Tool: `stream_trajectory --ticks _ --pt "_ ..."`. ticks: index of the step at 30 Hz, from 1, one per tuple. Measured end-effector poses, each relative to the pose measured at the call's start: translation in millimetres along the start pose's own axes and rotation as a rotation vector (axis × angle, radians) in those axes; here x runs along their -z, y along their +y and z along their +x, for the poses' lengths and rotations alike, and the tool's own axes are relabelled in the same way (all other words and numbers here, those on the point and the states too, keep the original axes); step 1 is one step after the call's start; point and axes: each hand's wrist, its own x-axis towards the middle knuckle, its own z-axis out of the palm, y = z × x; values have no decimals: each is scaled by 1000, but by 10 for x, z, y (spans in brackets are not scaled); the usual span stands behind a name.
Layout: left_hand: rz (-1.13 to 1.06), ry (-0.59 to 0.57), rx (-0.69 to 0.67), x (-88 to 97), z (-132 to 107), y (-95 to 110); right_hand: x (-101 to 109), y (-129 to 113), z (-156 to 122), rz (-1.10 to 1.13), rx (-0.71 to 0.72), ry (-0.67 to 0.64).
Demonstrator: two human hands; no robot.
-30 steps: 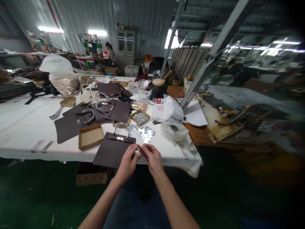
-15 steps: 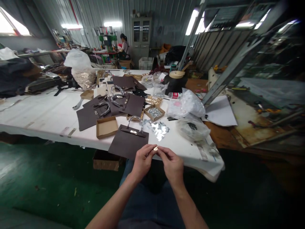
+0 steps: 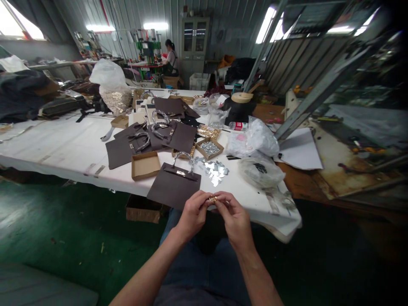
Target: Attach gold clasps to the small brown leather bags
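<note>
Between the fingertips of both hands sits a small gold metal fitting (image 3: pixel 213 198), held just over the table's front edge. My left hand (image 3: pixel 194 212) pinches it from the left, and my right hand (image 3: pixel 234 214) grips it from the right; its exact shape is partly hidden by fingers. Just left of the hands lies a dark brown bag panel (image 3: pixel 175 187) with a wrapped handle (image 3: pixel 184 156) and a gold clasp plate. Beyond the fingers is a loose pile of shiny silver plates (image 3: pixel 216 171).
Behind the pile stands a cardboard box of silver parts (image 3: pixel 209 148). An empty cardboard tray (image 3: pixel 145 165) lies to the left, near more brown panels (image 3: pixel 123 151). Clear plastic bags (image 3: pixel 261 172) cover the right end of the white table (image 3: pixel 63 148). A person (image 3: pixel 170 59) sits far back.
Both hands stay together on the gold fitting, and it looks turned between the fingertips. The right fingers have shifted around it. The whole view has swung slightly.
</note>
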Motion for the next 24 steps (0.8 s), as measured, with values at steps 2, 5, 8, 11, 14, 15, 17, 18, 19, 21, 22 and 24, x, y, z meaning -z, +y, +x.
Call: stream_trajectory --ticks 2,5,8,11,14,15,17,18,19,21,22,24 --pt "5 -4 -15 16 -8 43 -21 -5 -19 48 4 -34" --pt "16 -16 -37 28 -28 84 -59 13 -51 109 33 -41" --pt "20 -19 -28 38 -55 92 -52 26 -77 90 76 -28" --pt "16 2 -13 62 -78 85 17 -1 -79 66 44 -76" --pt "12 -13 -23 81 -95 90 108 -87 -48 50 -47 -63" --pt "9 -29 -33 79 -102 95 136 -127 -32 -3 -39 -47" --pt "-7 -46 -59 63 -119 103 184 -215 0 -175 57 -45" --pt "-18 -42 -71 50 -129 104 205 -256 14 -263 127 -64" --pt "-30 -33 -78 35 -141 103 224 -292 23 -332 193 -89" --pt "-37 -22 -81 8 -167 97 255 -343 25 -407 291 -127" --pt "-34 -21 -77 -2 -181 93 266 -355 17 -430 324 -140" --pt "-27 -18 -64 -16 -204 91 276 -357 -14 -465 382 -141"
